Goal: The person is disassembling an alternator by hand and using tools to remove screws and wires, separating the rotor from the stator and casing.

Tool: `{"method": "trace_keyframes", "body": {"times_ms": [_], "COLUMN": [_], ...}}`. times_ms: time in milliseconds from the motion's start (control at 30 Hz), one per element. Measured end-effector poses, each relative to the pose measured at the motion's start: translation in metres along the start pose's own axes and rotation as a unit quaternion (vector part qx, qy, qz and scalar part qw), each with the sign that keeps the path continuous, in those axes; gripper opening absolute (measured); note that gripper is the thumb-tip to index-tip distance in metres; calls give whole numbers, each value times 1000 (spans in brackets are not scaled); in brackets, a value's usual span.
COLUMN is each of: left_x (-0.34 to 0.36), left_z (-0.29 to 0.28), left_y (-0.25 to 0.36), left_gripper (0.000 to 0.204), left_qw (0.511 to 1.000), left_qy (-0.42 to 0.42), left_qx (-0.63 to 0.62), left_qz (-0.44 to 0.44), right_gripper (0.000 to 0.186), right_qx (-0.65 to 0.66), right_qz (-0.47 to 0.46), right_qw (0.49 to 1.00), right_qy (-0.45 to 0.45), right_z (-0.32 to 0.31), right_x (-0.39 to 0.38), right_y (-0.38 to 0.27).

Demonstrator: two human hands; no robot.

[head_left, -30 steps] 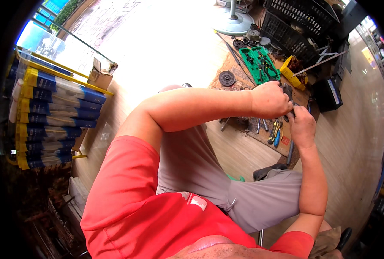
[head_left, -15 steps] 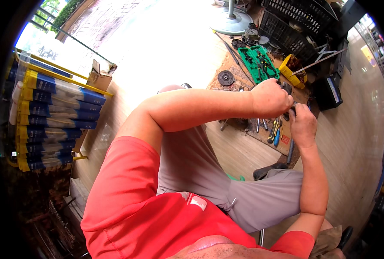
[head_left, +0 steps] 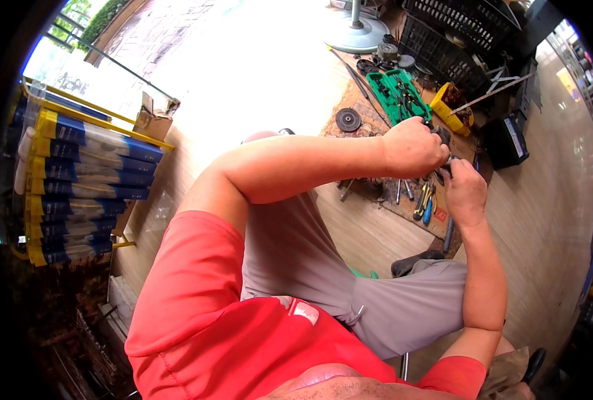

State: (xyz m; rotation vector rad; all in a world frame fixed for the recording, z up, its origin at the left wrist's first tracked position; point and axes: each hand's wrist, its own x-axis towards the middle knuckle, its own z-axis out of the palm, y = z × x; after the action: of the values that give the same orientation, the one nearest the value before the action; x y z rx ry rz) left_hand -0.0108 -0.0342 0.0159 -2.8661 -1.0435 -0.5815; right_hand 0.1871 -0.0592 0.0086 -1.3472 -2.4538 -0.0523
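My left hand [head_left: 415,148] is closed, knuckles up, at the end of my arm reaching across to the right. Just past its fingers a dark metal part [head_left: 442,135] shows, mostly hidden by the hand. My right hand [head_left: 466,192] is closed with thumb and fingertips pinched at the near end of the same part, close to my left fist. Below the hands, pliers and screwdrivers with yellow and blue handles [head_left: 426,205] lie on a cardboard sheet [head_left: 403,212]. Beyond my left hand is an open green tool case [head_left: 399,97].
A black round disc [head_left: 348,120] lies left of the case. A yellow container [head_left: 448,100], a black box [head_left: 505,143] and black crates [head_left: 436,50] stand at the far right. A grey round base [head_left: 358,37] is behind. Blue-and-yellow packages [head_left: 90,173] hang on a rack at left.
Both hands have shifted slightly to the left, with the dark part still between them. A little more of the part shows beyond my left fist.
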Motion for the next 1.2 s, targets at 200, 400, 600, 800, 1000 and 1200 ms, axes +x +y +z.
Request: {"method": "trace_keyframes", "body": {"times_ms": [200,400,600,800,1000,1200], "left_x": [-1,-3,-2,-1,1,2], "left_z": [2,2,3,4,3,4], "left_y": [-1,2,6,5,7,6], "left_gripper": [10,10,12,11,11,11], "left_qw": [999,997,998,999,999,1000], "left_qy": [3,12,13,4,-9,-18], "left_qx": [28,45,47,32,28,22], "left_qz": [35,55,43,27,17,-3], "right_gripper": [18,18,18,16,14,14], "right_qx": [-3,4,-18,-24,-18,-16], "right_qz": [0,8,23,16,7,9], "right_qw": [1000,999,1000,1000,1000,1000], "right_qy": [-18,-31,-2,11,1,-3], "right_z": [-1,2,5,3,5,5], "right_x": [2,2,0,0,-1,-1], "right_y": [-2,-2,-1,0,2,1]}}
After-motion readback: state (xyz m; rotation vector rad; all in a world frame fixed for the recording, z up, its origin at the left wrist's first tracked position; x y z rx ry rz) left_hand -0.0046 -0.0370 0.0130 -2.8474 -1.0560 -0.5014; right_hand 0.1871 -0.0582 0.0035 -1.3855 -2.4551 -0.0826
